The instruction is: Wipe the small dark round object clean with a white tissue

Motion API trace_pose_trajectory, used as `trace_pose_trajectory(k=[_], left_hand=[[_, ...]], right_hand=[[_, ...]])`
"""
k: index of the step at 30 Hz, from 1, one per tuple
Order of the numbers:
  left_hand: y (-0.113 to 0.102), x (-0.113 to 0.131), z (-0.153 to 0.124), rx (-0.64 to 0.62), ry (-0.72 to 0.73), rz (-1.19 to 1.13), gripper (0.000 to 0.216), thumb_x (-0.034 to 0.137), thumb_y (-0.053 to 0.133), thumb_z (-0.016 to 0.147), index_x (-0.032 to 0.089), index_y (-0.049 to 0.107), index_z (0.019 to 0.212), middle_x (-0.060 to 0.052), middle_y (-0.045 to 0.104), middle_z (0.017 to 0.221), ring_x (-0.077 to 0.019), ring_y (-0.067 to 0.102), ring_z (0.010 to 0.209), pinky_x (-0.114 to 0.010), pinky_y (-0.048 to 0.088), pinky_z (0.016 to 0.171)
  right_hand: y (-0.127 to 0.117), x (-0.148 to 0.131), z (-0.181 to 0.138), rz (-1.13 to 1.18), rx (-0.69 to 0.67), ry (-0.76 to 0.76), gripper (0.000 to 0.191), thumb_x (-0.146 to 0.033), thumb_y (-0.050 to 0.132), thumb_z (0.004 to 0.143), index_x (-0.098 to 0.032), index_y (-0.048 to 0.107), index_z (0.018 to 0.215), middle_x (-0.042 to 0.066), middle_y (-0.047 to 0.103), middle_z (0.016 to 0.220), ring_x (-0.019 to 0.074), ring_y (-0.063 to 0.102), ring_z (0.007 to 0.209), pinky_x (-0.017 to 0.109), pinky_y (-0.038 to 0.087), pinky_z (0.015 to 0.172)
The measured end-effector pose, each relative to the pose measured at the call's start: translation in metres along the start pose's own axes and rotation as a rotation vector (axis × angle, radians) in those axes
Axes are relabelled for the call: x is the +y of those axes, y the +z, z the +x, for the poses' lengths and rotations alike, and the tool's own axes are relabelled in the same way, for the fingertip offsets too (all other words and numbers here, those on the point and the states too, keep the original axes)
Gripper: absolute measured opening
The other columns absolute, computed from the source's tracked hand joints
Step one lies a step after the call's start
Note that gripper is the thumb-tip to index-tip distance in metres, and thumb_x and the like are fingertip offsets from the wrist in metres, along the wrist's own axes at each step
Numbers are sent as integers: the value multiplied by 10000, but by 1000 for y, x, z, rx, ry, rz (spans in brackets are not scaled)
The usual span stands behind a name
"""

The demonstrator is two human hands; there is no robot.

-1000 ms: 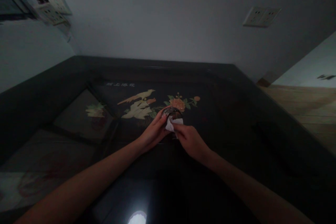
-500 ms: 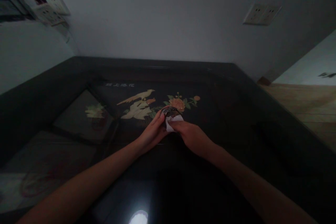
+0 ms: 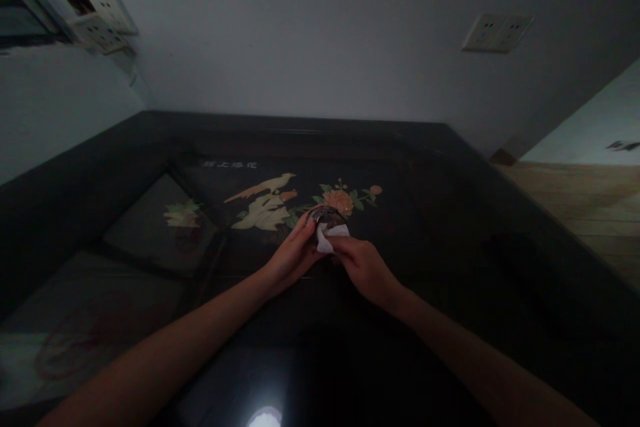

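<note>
My left hand (image 3: 291,255) is wrapped round the side of a small round vessel (image 3: 325,213) with a dark, shiny, glass-like rim. Whether it is a cup or a bowl I cannot tell in the dim light. A crumpled white tissue (image 3: 331,235) is pinched in my right hand (image 3: 367,271), its fingers pressing it against the near side of the vessel's opening. Both hands meet over the glossy black tabletop (image 3: 400,347). The fingers' undersides and the lower part of the vessel are hidden.
Inlaid in the tabletop are a pale bird (image 3: 270,183) and an orange flower (image 3: 339,200). Wall sockets hang at the upper left (image 3: 103,30) and right (image 3: 499,33). The table's far edge runs along the grey wall; wooden floor (image 3: 590,200) shows at the right.
My right hand and the tissue have shifted slightly at the vessel's near side. My left hand keeps its hold. The whole view has dipped a little.
</note>
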State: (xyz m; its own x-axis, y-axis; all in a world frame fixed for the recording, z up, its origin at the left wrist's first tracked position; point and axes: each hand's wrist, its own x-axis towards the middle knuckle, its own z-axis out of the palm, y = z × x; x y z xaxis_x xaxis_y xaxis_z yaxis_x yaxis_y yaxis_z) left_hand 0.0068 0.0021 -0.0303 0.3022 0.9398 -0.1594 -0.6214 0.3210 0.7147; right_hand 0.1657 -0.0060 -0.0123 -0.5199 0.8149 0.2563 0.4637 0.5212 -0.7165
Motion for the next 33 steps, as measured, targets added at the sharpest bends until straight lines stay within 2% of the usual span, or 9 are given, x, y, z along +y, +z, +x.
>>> trace_pose_trajectory(k=[3, 7, 12, 16, 20, 23, 27, 30, 33], left_hand=[[-1, -1, 1, -3, 10, -9, 448, 386, 663, 819, 264, 540, 1231, -60, 625, 1121, -188, 602, 964, -282, 496, 784], [-3, -1, 1, -11, 14, -13, 387, 383, 632, 844, 240, 556, 1196, -67, 631, 1114, -181, 615, 938, -278, 503, 776], [-3, -1, 4, -2, -3, -56, 312, 364, 607, 864, 204, 584, 1131, -77, 642, 1109, -199, 620, 975, -312, 504, 834], [-4, -2, 5, 23, -39, -97, 265, 335, 580, 886, 199, 594, 1114, -72, 643, 1108, -171, 623, 930, -294, 511, 805], [-4, -3, 5, 17, -57, -117, 260, 336, 565, 895, 199, 603, 1113, -73, 632, 1143, -163, 619, 926, -298, 514, 803], [-4, -2, 5, 27, -70, -135, 242, 331, 538, 911, 189, 609, 1093, -76, 639, 1128, -161, 621, 924, -298, 513, 812], [-4, -1, 5, 58, -68, -125, 238, 325, 498, 932, 183, 603, 1091, -80, 649, 1089, -162, 624, 920, -297, 508, 830], [-5, -2, 4, 17, -34, -87, 268, 354, 555, 898, 204, 594, 1117, -73, 646, 1087, -179, 617, 953, -296, 500, 834], [-3, -2, 2, -18, 1, -28, 378, 373, 632, 844, 233, 566, 1189, -79, 623, 1157, -213, 593, 1040, -322, 486, 865]], right_hand=[[10, -5, -3, 218, 76, 106, 409, -22, 420, 842, -179, 679, 1117, 39, 739, 1014, 186, 696, 850, 304, 543, 786], [14, -5, -3, 284, 67, 85, 441, -35, 404, 855, -194, 633, 1196, 45, 714, 1098, 189, 691, 917, 304, 553, 778], [-4, 12, 3, -100, -73, -159, 489, 11, 383, 845, -193, 614, 1225, 75, 643, 1250, 187, 586, 1170, 367, 448, 1014], [-25, 25, 9, -461, -178, -337, 446, -6, 412, 871, -184, 604, 1232, 87, 607, 1300, 217, 536, 1236, 403, 474, 979], [-34, 30, 12, -592, -181, -444, 369, -55, 450, 900, -191, 627, 1193, 87, 588, 1321, 234, 503, 1268, 421, 481, 959], [-28, 30, 10, -513, -164, -410, 439, 0, 402, 870, -171, 618, 1211, 93, 598, 1309, 217, 509, 1264, 413, 469, 996], [-14, 23, 5, -320, -94, -264, 533, 38, 337, 829, -153, 579, 1263, 90, 617, 1285, 172, 532, 1240, 373, 431, 1052], [-8, 9, 2, -235, -60, -155, 524, 38, 333, 817, -123, 595, 1241, 115, 617, 1281, 189, 548, 1223, 384, 415, 1061], [-4, -5, 0, -99, -49, -27, 517, 48, 365, 796, -174, 643, 1171, 78, 674, 1197, 193, 617, 1123, 357, 461, 995]])
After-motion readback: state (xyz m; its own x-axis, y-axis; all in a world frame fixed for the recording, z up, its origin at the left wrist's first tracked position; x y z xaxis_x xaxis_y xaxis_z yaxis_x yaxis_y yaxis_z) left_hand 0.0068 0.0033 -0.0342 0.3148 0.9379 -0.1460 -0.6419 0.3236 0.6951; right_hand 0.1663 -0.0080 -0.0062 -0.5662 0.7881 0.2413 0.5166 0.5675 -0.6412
